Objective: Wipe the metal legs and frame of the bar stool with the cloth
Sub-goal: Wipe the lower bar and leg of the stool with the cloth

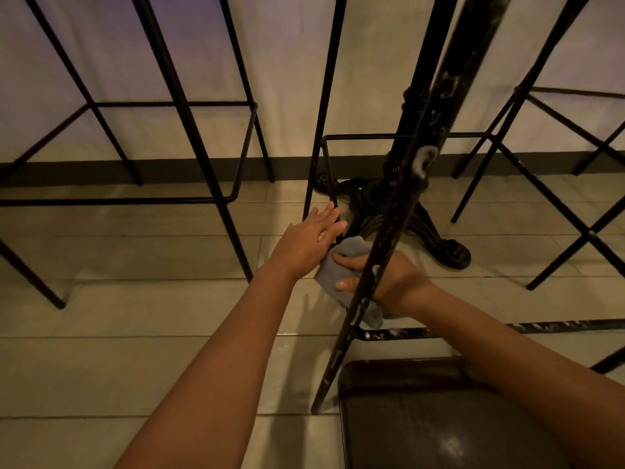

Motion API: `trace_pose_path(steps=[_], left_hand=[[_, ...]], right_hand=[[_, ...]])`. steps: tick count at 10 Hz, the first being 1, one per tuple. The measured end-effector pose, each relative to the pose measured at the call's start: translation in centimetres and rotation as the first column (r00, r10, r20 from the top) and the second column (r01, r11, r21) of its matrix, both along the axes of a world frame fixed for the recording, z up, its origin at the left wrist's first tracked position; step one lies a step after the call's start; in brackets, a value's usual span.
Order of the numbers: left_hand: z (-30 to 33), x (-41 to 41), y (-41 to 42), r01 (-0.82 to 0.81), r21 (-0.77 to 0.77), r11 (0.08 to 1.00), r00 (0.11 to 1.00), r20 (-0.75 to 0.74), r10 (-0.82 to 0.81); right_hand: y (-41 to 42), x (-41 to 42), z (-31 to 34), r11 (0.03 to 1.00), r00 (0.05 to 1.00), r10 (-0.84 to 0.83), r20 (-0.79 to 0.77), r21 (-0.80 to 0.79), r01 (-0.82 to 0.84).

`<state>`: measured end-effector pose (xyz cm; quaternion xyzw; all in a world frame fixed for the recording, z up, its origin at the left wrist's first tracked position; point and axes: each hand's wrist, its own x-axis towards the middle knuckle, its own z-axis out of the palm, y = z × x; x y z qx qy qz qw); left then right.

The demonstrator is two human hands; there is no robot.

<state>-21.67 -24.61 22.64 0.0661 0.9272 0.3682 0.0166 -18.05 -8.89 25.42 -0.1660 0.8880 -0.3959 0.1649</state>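
Looking down from my head, I take the scuffed black metal leg of the bar stool (378, 265) as my marker, a thin tube slanting from upper right down to the pale tiled floor (135, 367). My right hand (389, 282) sits just behind that leg, fingers closed around the crumpled grey cloth (341, 269), which bunches out on the leg's left side and hangs a little below my knuckles; I judge I hold it there so the cloth can be wrapped onto the tube. My left hand (311, 238) lies left of the leg and a little beyond it, fingers straight and spread, holding nothing; whether it touches the cloth or the thin far stool leg (323, 106) at its fingertips, I cannot tell. Right of the marker leg runs the worn black footrest bar (558, 324), and below it the dark brown glossy square seat (439, 421). Beyond the leg stands the ornate black cast-iron table base (406, 214).
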Motion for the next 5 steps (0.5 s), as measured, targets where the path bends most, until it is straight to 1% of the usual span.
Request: trace_pose_path(steps=[1, 2, 3, 4, 5], left_hand=[[0.6, 1.0, 0.5, -0.034, -0.016, 0.999, 0.999, 0.003, 0.034], [1.2, 2.0, 1.0, -0.060, 0.033, 0.998, 0.998, 0.014, 0.060], [0.9, 3.0, 1.5, -0.096, 0.060, 0.994, 0.995, 0.010, 0.095], [0.5, 3.4, 1.4, -0.087, 0.075, 0.993, 0.996, -0.009, 0.088], [0.6, 3.4, 1.2, -0.079, 0.056, 0.995, 0.997, 0.007, 0.078]], right_hand=[[0.7, 1.0, 0.5, 0.991, 0.993, 0.090, -0.079, 0.108, -0.082], [1.7, 1.9, 0.3, 0.977, 0.977, 0.191, -0.089, 0.114, -0.181], [1.4, 1.5, 0.5, 0.984, 0.987, 0.158, 0.028, 0.080, -0.160], [0.5, 0.9, 0.9, 0.977, 0.988, 0.152, -0.003, 0.153, -0.150], [0.4, 0.3, 0.7, 0.977, 0.989, 0.139, -0.059, 0.170, -0.127]])
